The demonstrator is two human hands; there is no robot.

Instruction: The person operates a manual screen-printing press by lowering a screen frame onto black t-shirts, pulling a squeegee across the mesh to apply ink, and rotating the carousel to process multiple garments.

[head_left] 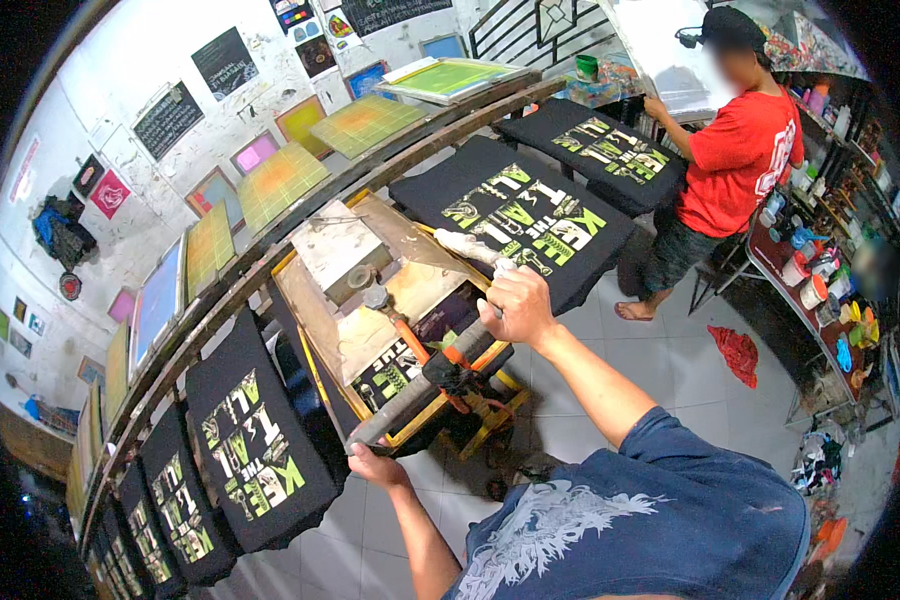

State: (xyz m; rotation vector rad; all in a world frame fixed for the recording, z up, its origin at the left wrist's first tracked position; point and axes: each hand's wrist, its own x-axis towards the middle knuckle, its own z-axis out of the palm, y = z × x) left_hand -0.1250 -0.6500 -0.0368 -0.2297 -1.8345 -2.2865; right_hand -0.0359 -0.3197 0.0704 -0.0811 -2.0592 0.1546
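Note:
A thick grey bar (pixel 400 412) runs across the near side of a yellow-framed machine (pixel 402 438). My right hand (pixel 518 305) is closed in a fist round its far right end. At its lower left end my left hand (pixel 376 466) is wrapped on the bar, partly hidden by it. The machine has a light metal plate (pixel 336 254) on top and orange pieces near the bar's middle. Beneath it lies a black printed T-shirt (pixel 388 372), largely covered by the machine. A whitish wrapped rod (pixel 465 245) extends from beside my right hand.
More black printed T-shirts (pixel 255 430) lie along the long rack at left. Another black shirt (pixel 515 215) lies just beyond the machine. Screen frames (pixel 283 187) lean above the rail. A person in red (pixel 745 145) stands at far right, near a cluttered table (pixel 785 262). Red cloth (pixel 734 356) lies on the floor.

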